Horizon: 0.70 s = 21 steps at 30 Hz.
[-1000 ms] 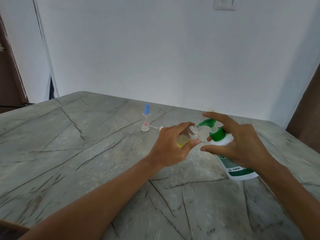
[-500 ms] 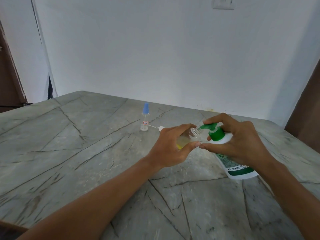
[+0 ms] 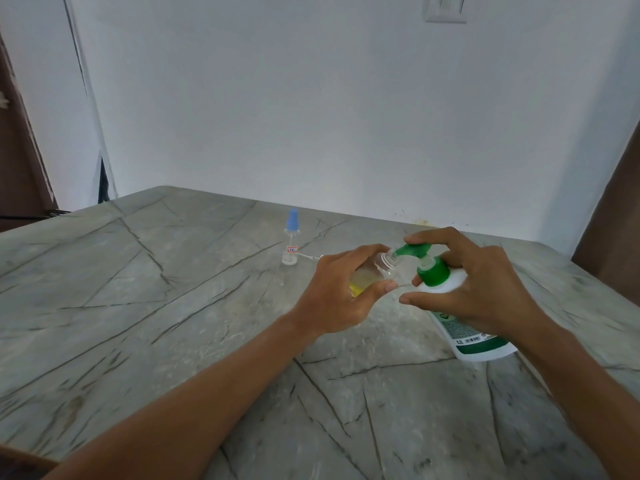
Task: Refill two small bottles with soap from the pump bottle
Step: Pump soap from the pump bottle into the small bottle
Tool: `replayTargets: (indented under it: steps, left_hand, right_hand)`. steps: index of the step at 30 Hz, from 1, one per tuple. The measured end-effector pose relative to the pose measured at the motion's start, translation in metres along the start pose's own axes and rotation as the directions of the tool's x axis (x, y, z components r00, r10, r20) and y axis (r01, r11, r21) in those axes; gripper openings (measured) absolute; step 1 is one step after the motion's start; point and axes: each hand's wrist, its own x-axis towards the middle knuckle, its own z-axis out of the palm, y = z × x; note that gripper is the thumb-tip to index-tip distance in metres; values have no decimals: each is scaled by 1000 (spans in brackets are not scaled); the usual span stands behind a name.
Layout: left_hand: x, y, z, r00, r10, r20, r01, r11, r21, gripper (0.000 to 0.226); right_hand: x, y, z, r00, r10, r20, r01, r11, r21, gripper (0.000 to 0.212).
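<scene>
Green spout (image 3: 412,250) touches the small bottle (image 3: 370,275) mouth: filling bottle one.
Left hand (image 3: 332,299) grips it over the counter (image 3: 138,306); right hand (image 3: 481,289) holds the pump bottle (image 3: 467,336), finger on top. Next, push softly and keep aim. The blue-capped bottle (image 3: 291,244) comes after.

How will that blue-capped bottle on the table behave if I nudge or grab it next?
The blue-capped bottle is tall and narrow on a small base, so a nudge would likely tip it. It looks clear and empty, so probably very light. Tipped, it may roll on the smooth table.
</scene>
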Motion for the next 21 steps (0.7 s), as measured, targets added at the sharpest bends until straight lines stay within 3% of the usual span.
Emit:
replayTargets:
  steps: [7,15,21]
  left_hand:
    - [-1,-4,3,999,13,51,-14,1000,16,43]
    - [1,-1,-1,1000,8,0,-8,1000,-6,42]
    - [1,-1,0,1000,9,-5,-9,1000,-8,41]
  right_hand:
    - [-2,0,-3,1000,13,-9,-12,998,56,57]
    - [0,-6,-1,1000,-1,-3,1,1000,2,70]
    - [1,-5,-1,1000,3,-19,-3,1000,19,66]
